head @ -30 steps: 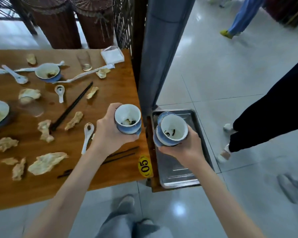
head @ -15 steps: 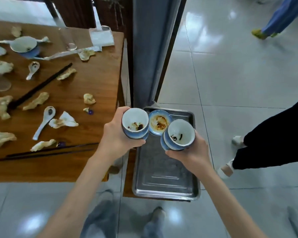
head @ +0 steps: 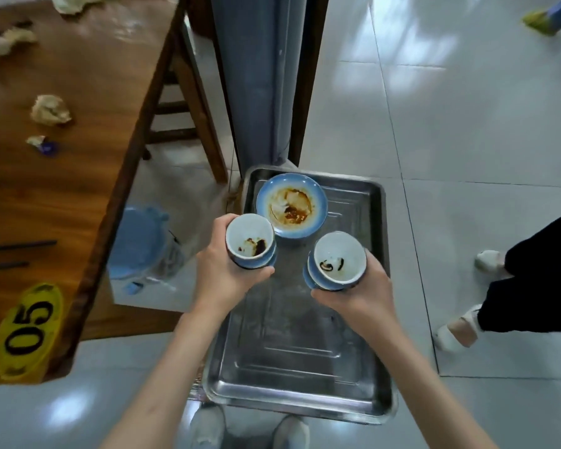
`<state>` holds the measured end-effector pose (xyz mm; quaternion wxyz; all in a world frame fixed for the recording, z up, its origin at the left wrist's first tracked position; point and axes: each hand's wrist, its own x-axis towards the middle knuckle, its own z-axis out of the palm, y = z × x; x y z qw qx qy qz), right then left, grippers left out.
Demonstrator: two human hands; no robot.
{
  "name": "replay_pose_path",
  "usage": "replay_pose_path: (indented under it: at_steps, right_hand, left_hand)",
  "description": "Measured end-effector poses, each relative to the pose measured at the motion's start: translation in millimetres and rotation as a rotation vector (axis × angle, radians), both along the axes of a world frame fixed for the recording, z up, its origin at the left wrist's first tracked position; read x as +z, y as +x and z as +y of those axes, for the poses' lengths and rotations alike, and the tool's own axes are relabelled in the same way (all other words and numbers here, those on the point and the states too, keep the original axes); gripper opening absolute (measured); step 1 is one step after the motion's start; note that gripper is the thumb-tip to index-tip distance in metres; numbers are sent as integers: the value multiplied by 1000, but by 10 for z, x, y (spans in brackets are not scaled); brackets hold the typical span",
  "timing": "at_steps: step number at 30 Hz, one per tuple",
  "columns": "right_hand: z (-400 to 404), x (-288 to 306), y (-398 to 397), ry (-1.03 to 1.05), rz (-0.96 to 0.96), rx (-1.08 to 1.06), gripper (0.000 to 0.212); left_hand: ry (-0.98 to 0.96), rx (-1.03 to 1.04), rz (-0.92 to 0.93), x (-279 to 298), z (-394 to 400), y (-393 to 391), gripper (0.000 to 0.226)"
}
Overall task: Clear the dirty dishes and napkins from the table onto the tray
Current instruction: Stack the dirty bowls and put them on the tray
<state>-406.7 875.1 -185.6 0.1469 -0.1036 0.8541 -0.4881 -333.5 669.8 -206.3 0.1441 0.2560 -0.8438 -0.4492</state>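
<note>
Head view: both bowls now over the tray, off the table | left hand grips bowl, right hand grips bowl | we judge setting down is next, beside plate.

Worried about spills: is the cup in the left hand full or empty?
Nearly empty: the cup in the left hand shows its white inside with only a dark smear at the bottom.

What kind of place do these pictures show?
Probably a restaurant or canteen during table clearing. The wooden table carries a yellow number tag "05", crumpled used napkins lie on it, and dirty dishes go onto a metal tray.
</note>
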Motion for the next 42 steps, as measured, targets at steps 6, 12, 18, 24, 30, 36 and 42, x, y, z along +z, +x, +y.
replay_pose_path:
  at_steps: [6,12,18,24,30,36,42]
  right_hand:
    - [-169,-855,-184,19,-4,-33,69]
    - [-340,-1338,-263,67,23,-72,71]
    - [-445,-1517,-340,97,35,-75,74]
    - [-506,-1573,-335,118,20,-75,79]
    - [-495,-1569,-323,100,-4,-77,78]
    - [-508,-1554,-322,92,-23,-72,76]
    - [-487,-1533,-306,60,-87,-81,81]
  left_hand:
    - [-42,0,-19,-803,-12,-153,88]
    - [-139,3,-54,-1223,-70,-203,90]
    - [-199,-15,-58,-1307,-129,-288,87]
    - [-157,-43,-87,-1239,-122,-368,86]
    - [-137,-85,-103,-1251,-138,-352,87]
    - [-133,-101,-110,-1267,-157,-343,90]
    - [-136,-133,-112,-1286,-162,-330,91]
